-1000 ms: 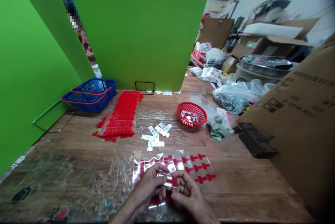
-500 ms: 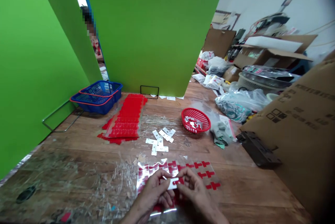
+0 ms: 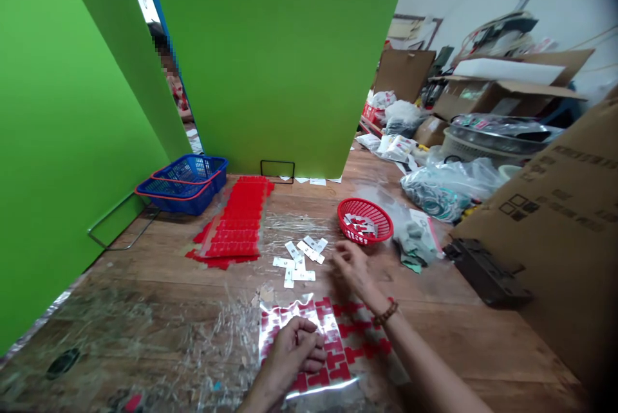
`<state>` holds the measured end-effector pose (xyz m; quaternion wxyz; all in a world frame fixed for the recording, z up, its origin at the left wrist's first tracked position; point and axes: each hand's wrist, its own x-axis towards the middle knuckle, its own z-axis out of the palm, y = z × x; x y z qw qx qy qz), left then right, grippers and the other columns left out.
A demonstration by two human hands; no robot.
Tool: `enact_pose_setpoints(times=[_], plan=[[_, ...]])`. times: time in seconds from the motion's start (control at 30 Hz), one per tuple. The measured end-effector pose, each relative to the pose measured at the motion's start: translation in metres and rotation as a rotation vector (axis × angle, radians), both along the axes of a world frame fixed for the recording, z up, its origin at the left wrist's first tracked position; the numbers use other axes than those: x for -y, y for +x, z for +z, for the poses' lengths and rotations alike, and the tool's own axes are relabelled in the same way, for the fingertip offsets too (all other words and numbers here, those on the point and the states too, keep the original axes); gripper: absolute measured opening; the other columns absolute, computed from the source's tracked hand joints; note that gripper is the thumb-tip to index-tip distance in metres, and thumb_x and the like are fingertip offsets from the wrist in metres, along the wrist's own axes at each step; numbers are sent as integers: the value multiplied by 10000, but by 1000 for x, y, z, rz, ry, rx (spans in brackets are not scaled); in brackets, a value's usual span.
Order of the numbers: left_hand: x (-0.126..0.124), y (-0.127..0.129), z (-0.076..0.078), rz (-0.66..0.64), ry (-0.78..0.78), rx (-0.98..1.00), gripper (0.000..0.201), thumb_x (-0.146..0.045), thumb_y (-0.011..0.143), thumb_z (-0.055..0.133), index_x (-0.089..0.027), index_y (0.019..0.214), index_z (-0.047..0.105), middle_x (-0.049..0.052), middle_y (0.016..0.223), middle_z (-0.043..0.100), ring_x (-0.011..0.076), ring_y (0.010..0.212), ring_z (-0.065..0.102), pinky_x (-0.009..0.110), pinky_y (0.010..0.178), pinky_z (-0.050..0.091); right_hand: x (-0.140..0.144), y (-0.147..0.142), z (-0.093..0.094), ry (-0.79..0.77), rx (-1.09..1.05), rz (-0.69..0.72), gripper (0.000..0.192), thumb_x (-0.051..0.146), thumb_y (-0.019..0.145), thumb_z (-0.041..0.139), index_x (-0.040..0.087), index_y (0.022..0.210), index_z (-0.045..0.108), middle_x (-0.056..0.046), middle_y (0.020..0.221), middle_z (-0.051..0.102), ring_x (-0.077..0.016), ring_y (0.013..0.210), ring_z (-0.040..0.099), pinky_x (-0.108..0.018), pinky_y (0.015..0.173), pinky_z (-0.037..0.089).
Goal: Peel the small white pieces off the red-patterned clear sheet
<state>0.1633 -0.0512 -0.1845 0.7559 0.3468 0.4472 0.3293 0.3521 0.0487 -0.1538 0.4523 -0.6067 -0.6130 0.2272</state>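
Note:
My left hand (image 3: pixel 295 352) rests over a glossy clear sheet of red die-cut stickers (image 3: pixel 338 368), its fingers loosely curled and nothing visible between them. Beyond it, my right hand (image 3: pixel 353 266) hovers between a loose pile of small white rectangular pieces (image 3: pixel 303 275) and a round red plastic basket (image 3: pixel 390 228). Its fingers are bent but apart, and I see nothing held in them. White pieces with red marks (image 3: pixel 360 224) lie inside the basket. A second patch of red stickers (image 3: pixel 357 355) lies partly under my right forearm.
A stack of red sticker sheets (image 3: pixel 236 220) lies beside nested blue baskets (image 3: pixel 193 201) at the left. Green partitions (image 3: pixel 270 65) stand behind. Right of the red basket are a grey-green cloth (image 3: pixel 412 246), a dark metal block (image 3: pixel 483 271) and a large cardboard box (image 3: pixel 545 226).
Both hands held a small white piece with red on it. Now my right hand has moved away and forward toward the basket, and that piece is no longer visible in my hands.

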Motion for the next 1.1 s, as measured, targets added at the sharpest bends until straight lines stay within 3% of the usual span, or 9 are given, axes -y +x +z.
enact_pose_setpoints(times=[0.13, 0.23, 0.43, 0.63, 0.73, 0.87, 0.97, 1.1], plan=[[0, -1, 0, 3, -4, -4, 399, -463, 677, 665, -144, 854, 503, 81, 795, 652, 164, 668, 644, 277, 609, 489, 9, -35, -17, -43, 90, 181, 129, 103, 675, 569, 180, 769, 613, -27, 775, 587, -177, 741, 526, -286, 694, 411], [0, 0, 0, 6, -10, -18, 405, -467, 674, 664, -144, 858, 503, 87, 805, 656, 165, 668, 648, 273, 604, 492, 11, -44, -19, -54, 131, 210, 127, 62, 660, 555, 168, 724, 581, -31, 791, 557, -175, 765, 503, -274, 688, 380], [-1, 1, 2, -1, -4, -55, 389, -458, 693, 656, -145, 864, 499, 91, 787, 663, 173, 662, 657, 275, 600, 501, 18, -40, -13, -90, 140, 259, 138, 44, 686, 508, 176, 655, 480, 31, 629, 503, -127, 616, 464, -221, 569, 333], [-4, 3, 24, 104, -145, 47, 422, -536, 788, 499, -127, 892, 519, 119, 768, 675, 181, 658, 668, 281, 607, 517, 65, -29, 2, -53, 111, 261, 162, 42, 772, 437, 188, 704, 444, 16, 709, 483, -131, 680, 463, -238, 627, 355], [-6, 5, 31, 126, -149, 106, 341, -419, 773, 598, -112, 910, 543, 122, 772, 687, 169, 665, 669, 267, 638, 528, 93, -29, 3, -19, 95, 294, 167, 52, 809, 414, 192, 723, 446, -3, 748, 476, -144, 707, 461, -253, 639, 369], [-7, 7, 29, 121, -133, 86, 202, -190, 718, 680, -103, 864, 569, 109, 740, 699, 154, 645, 673, 223, 612, 533, 114, -26, -1, -8, 28, 326, 166, 54, 810, 421, 197, 831, 504, -36, 864, 503, -167, 807, 483, -274, 700, 399], [-8, 7, 25, 148, -139, 58, 137, -136, 722, 658, -106, 827, 575, 111, 718, 704, 162, 633, 678, 236, 605, 545, 119, -16, -11, -45, -60, 256, 211, 92, 798, 468, 210, 966, 516, -46, 954, 518, -177, 847, 500, -284, 730, 417], [-11, 5, 19, 154, -108, 26, 131, -185, 725, 673, -113, 754, 568, 116, 717, 707, 160, 612, 678, 238, 598, 553, 124, 7, -32, -114, -113, 55, 108, 173, 821, 475, 200, 910, 530, -30, 841, 535, -168, 736, 511, -273, 649, 422]])
